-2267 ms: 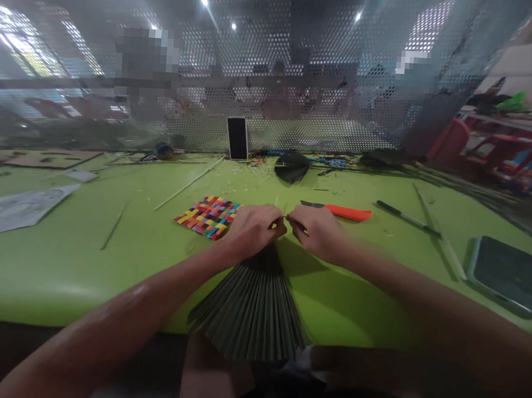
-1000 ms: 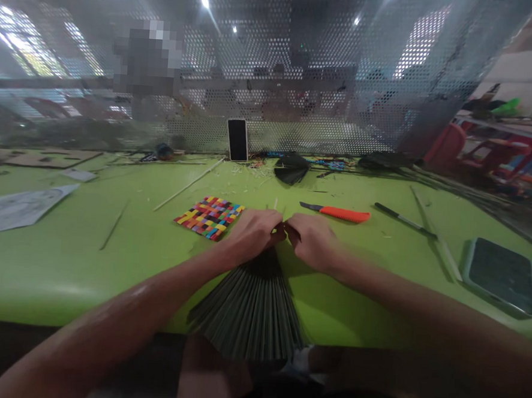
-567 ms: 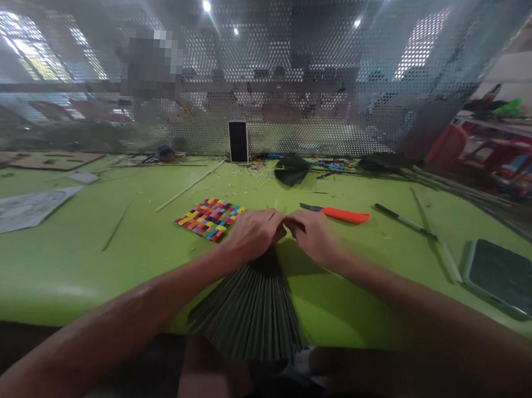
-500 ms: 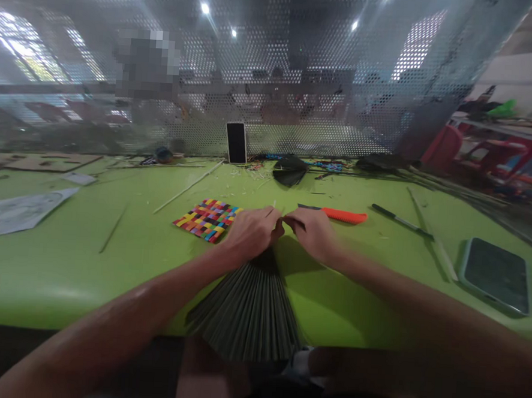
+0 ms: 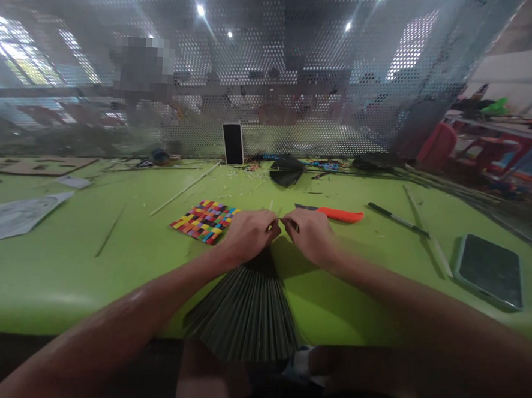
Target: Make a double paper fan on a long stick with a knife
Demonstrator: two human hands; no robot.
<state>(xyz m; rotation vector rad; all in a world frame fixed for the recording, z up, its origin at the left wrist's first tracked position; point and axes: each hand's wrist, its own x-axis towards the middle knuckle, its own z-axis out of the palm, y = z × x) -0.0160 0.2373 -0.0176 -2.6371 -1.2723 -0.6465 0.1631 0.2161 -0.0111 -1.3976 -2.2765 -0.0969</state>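
A dark pleated fan (image 5: 250, 312) spreads toward me over the table's front edge, its narrow end running up beneath my left hand (image 5: 253, 234). The left fingers are closed round that narrow end, which they mostly hide. Close beside it, my right hand (image 5: 311, 235) is closed in a pinch. Between the two sets of fingertips shows a thin dark strip (image 5: 280, 220), too small to make out fully. A woven multicoloured mat (image 5: 204, 221) lies just left of my left hand. Beyond my right hand rests a knife with an orange handle (image 5: 341, 215).
On the green table (image 5: 53, 282) are a phone lying flat (image 5: 490, 271), a black pen-like tool (image 5: 397, 219), thin sticks (image 5: 185, 188) and a drawing sheet (image 5: 21, 214). Another phone (image 5: 232, 144) stands against the perforated screen (image 5: 272, 91), near a small dark fan (image 5: 286, 171).
The view has shifted slightly. My right hand has turned a little and its fingertips sit close to my left hand's. The fan stays where it was.
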